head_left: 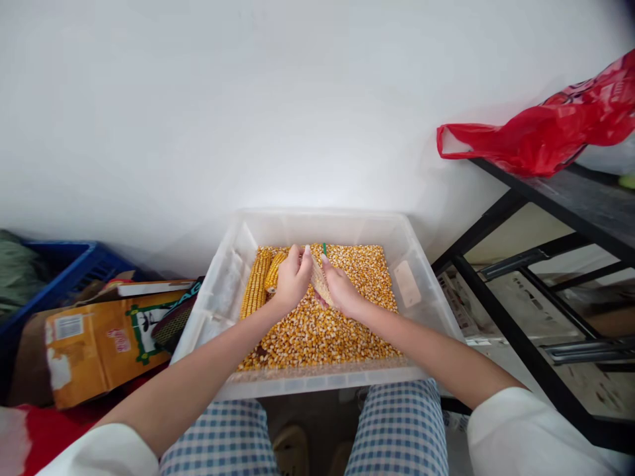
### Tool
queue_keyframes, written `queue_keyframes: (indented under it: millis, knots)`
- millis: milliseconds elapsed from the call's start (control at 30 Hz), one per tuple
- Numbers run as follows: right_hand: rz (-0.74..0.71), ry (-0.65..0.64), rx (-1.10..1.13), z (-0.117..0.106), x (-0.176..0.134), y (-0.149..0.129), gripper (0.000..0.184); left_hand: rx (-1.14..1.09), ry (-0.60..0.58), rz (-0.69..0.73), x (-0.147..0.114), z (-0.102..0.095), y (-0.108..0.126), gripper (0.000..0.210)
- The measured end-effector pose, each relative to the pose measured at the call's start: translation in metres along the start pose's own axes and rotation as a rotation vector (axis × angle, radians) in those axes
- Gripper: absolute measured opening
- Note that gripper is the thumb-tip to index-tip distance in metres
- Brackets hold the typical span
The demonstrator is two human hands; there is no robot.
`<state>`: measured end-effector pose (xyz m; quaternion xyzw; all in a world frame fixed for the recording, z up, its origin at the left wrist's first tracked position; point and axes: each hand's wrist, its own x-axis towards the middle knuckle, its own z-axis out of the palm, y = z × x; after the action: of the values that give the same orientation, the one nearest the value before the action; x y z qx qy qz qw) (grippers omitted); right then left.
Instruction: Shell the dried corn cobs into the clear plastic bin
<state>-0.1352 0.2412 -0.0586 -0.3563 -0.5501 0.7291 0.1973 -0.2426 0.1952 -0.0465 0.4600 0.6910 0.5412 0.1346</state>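
Observation:
Between my two hands, above the loose kernels, is a pale corn cob [321,283], its visible side mostly bare of kernels. My left hand [294,276] is closed at the cob's left side, with its thumb along it; its other fingertips are hidden. My right hand [339,285] wraps the cob from the right, thumb pointing up and fingers underneath. Yellow kernels [317,340] cover the bottom of a clear plastic bin [317,381]. Whole ears of corn [256,281] lie along its left side, and a shorter ear [273,272] sits just left of my left hand.
A black metal rack [501,317] stands close on the right, with a red plastic bag [540,139] on top. To the left are an orange cardboard box [99,344] and a blue crate [89,261]. A white wall [317,112] rises behind the bin, which sits over my knees.

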Motion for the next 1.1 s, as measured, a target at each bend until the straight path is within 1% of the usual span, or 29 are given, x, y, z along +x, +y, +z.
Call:
queue_keyframes:
  millis: [67, 100, 167, 233, 300, 333, 400, 500, 567, 633, 733, 767, 867, 933, 967, 1033, 1100]
  knots:
    - [0.034, -0.061, 0.022, -0.004, -0.001, -0.004, 0.065, -0.012, 0.042, -0.005, 0.004, -0.003, -0.001, 0.031]
    - [0.015, -0.081, -0.017, -0.006, -0.002, -0.006, 0.064, -0.009, 0.078, -0.004, 0.007, -0.005, -0.002, 0.031]
    - [-0.078, -0.083, -0.158, -0.008, -0.005, -0.01, 0.058, 0.012, 0.147, -0.004, 0.013, -0.011, -0.004, 0.032]
    - [-0.171, -0.057, -0.269, -0.006, -0.008, -0.01, 0.053, 0.029, 0.175, -0.008, 0.017, -0.016, -0.005, 0.032]
    - [-0.177, -0.061, -0.289, -0.003, -0.01, -0.009, 0.053, 0.034, 0.169, -0.011, 0.019, -0.02, -0.004, 0.033]
    - [-0.146, -0.06, -0.269, -0.001, -0.01, -0.008, 0.054, 0.036, 0.164, -0.008, 0.018, -0.02, -0.004, 0.033]
    - [-0.034, -0.025, -0.192, 0.002, -0.009, -0.006, 0.054, 0.05, 0.146, 0.023, 0.016, -0.02, -0.002, 0.033]
    - [0.117, 0.02, -0.065, 0.0, -0.005, -0.006, 0.055, 0.069, 0.123, 0.074, 0.014, -0.019, 0.0, 0.031]
    - [0.148, -0.026, -0.02, -0.003, -0.004, -0.008, 0.058, 0.07, 0.126, 0.072, 0.014, -0.019, 0.0, 0.032]
    - [0.106, -0.057, -0.042, -0.005, -0.003, -0.011, 0.056, 0.076, 0.127, 0.065, 0.015, -0.02, -0.001, 0.032]
    - [-0.029, -0.067, -0.158, -0.005, -0.002, -0.013, 0.046, 0.09, 0.097, 0.075, 0.014, -0.021, -0.001, 0.033]
    - [-0.04, -0.064, -0.166, -0.004, -0.002, -0.012, 0.045, 0.078, 0.092, 0.073, 0.014, -0.021, -0.001, 0.033]
    - [0.045, -0.074, -0.072, -0.005, -0.001, -0.011, 0.052, 0.019, 0.109, 0.061, 0.013, -0.02, -0.002, 0.034]
    - [0.083, -0.125, -0.013, -0.007, -0.002, -0.011, 0.055, -0.003, 0.133, 0.04, 0.015, -0.021, -0.004, 0.034]
    - [0.068, -0.169, -0.01, -0.008, -0.003, -0.011, 0.054, -0.006, 0.149, 0.022, 0.017, -0.022, -0.005, 0.034]
    - [-0.018, -0.249, -0.034, -0.01, -0.006, -0.01, 0.05, -0.008, 0.19, -0.02, 0.019, -0.026, -0.008, 0.033]
    - [-0.115, -0.272, -0.073, -0.01, -0.007, -0.007, 0.045, 0.001, 0.218, -0.037, 0.019, -0.029, -0.01, 0.034]
